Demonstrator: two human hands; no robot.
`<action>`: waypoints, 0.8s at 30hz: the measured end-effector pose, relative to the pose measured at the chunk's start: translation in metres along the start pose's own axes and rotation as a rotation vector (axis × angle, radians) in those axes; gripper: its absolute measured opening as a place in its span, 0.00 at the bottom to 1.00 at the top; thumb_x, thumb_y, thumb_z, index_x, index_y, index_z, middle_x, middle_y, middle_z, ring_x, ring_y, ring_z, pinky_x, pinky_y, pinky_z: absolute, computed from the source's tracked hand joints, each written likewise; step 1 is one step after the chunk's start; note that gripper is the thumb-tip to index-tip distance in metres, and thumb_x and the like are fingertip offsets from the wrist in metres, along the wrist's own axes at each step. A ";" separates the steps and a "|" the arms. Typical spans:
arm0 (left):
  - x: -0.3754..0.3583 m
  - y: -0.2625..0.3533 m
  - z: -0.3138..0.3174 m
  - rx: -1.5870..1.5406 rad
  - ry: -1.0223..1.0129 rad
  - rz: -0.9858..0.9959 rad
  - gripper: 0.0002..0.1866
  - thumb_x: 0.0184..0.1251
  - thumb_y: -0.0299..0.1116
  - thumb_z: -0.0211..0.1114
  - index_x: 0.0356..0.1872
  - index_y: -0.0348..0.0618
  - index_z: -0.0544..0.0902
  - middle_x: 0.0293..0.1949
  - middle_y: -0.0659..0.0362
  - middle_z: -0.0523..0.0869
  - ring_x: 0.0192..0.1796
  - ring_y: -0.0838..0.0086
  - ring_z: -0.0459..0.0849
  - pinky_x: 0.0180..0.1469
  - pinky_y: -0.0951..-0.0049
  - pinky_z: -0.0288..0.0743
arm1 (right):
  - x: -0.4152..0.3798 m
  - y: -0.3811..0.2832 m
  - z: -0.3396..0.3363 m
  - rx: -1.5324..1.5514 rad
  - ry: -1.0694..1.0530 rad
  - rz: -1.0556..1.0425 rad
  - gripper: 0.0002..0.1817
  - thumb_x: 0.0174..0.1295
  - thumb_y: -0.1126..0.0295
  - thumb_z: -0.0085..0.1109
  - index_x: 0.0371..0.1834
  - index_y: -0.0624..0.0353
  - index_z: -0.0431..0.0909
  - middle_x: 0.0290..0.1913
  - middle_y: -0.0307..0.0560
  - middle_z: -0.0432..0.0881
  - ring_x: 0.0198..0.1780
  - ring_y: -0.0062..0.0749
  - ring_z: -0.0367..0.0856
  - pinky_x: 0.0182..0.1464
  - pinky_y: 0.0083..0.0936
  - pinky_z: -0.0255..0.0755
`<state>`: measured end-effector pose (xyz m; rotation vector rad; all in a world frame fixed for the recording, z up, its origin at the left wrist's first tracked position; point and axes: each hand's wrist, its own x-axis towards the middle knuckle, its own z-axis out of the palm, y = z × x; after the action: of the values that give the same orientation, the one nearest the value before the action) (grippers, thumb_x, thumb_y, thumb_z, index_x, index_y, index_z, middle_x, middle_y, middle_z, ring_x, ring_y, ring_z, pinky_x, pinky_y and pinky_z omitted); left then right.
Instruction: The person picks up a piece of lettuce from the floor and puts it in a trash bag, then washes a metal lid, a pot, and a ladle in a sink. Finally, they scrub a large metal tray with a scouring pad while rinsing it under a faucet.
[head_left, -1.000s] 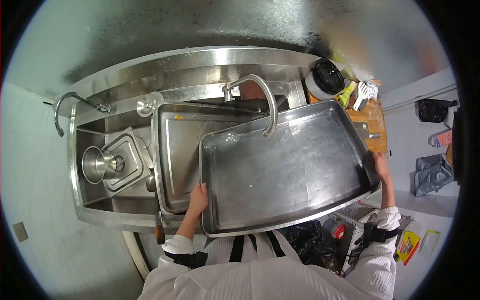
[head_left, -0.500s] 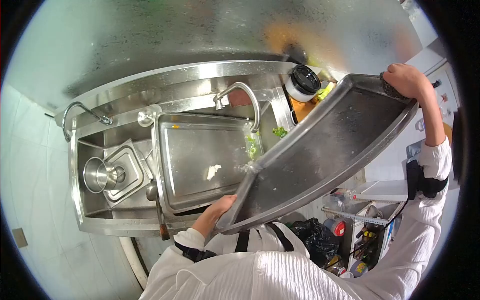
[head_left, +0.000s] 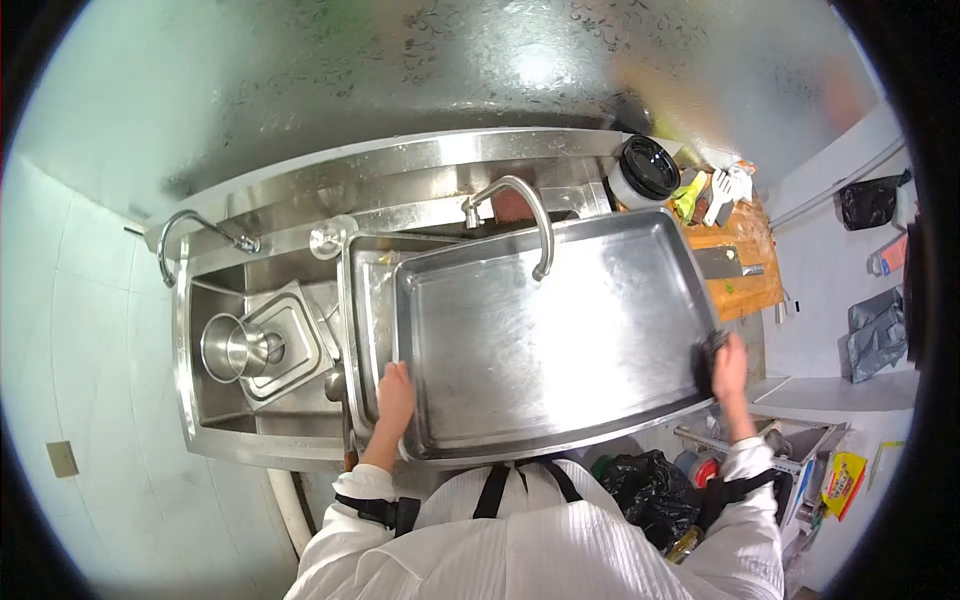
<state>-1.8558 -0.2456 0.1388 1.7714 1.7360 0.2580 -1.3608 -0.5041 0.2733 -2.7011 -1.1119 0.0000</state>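
Observation:
A large rectangular metal tray (head_left: 550, 340) lies nearly level across the right part of the sink, under the curved faucet (head_left: 535, 215). My left hand (head_left: 396, 398) is closed on its left rim. At the right rim my right hand (head_left: 731, 372) presses a dark scouring pad (head_left: 712, 350) against the tray; the fingers are partly blurred. Beneath and to the left, a second metal tray (head_left: 368, 300) shows only its left part, with small food scraps on it.
The left basin holds a metal pot (head_left: 228, 348) and a square lid (head_left: 300, 345). A ladle (head_left: 345, 410) rests by the divider. At right, a cutting board (head_left: 745, 290) carries a cleaver (head_left: 718, 262); a black-lidded container (head_left: 648, 170) stands behind. A black bag (head_left: 650, 490) sits below.
The large tray has come down from a steep tilt to nearly level over the sink, covering most of the second tray. My right hand has moved down and left with the pad.

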 end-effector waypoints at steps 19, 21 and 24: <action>0.196 0.208 0.030 0.442 0.045 0.768 0.19 0.61 0.45 0.56 0.36 0.35 0.71 0.32 0.46 0.79 0.36 0.51 0.79 0.36 0.58 0.74 | -0.054 0.006 0.127 0.306 0.104 0.144 0.12 0.52 0.75 0.37 0.38 0.68 0.63 0.34 0.65 0.65 0.38 0.63 0.66 0.41 0.43 0.61; 0.216 0.215 0.046 0.540 -0.057 0.842 0.17 0.63 0.43 0.54 0.33 0.34 0.73 0.28 0.46 0.81 0.31 0.50 0.81 0.32 0.57 0.76 | -0.051 0.001 0.124 0.303 0.160 0.100 0.11 0.52 0.75 0.37 0.39 0.67 0.63 0.34 0.65 0.65 0.38 0.62 0.66 0.41 0.42 0.62; 0.228 0.213 0.058 0.343 -0.188 0.733 0.13 0.60 0.39 0.57 0.28 0.37 0.74 0.29 0.44 0.80 0.36 0.48 0.79 0.37 0.54 0.70 | -0.053 0.006 0.129 0.323 0.107 0.147 0.12 0.52 0.75 0.38 0.39 0.67 0.63 0.34 0.65 0.66 0.38 0.62 0.66 0.41 0.41 0.62</action>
<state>-1.6227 -0.0303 0.1465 2.5464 0.9798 0.0880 -1.4051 -0.5196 0.1421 -2.4539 -0.8030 0.0532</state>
